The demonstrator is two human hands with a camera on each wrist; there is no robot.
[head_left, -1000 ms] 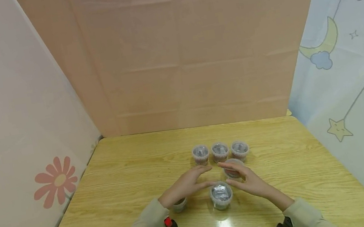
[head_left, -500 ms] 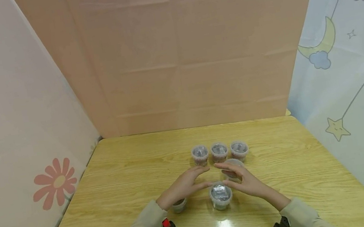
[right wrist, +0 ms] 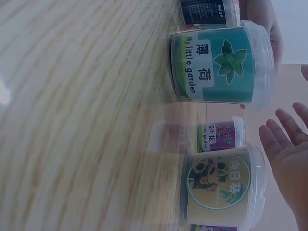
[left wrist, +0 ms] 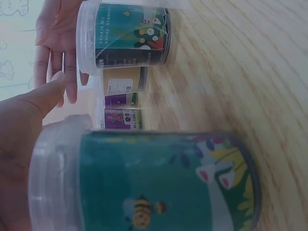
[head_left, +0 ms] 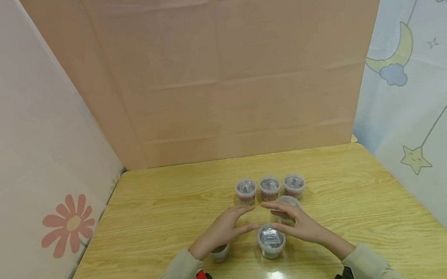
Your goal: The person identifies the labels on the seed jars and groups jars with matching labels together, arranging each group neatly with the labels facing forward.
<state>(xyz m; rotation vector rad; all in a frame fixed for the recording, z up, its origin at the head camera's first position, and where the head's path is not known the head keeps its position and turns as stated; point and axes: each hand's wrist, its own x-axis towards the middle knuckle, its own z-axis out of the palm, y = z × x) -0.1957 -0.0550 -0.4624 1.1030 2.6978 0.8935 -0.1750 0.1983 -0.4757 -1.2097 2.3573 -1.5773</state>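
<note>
My left hand and right hand hover over the table, straight fingers pointing toward each other with a gap between the fingertips. Neither grips anything. Just below and between them stands a clear-lidded planting cup; the right wrist view shows a teal "My little garden" cup. Under my left wrist is another cup, partly hidden; a teal cup with a bee fills the left wrist view's foreground. My right hand partly covers a third cup; a tan cup appears near that hand in the right wrist view.
Behind the hands, a back row holds a left cup, a middle cup and a right cup. Purple labels show on a cup farther off. The wooden table meets a brown back panel and patterned side sheets.
Both hands have drifted slightly left over the cups, their fingers keeping the same shape. The cups stay in place.
</note>
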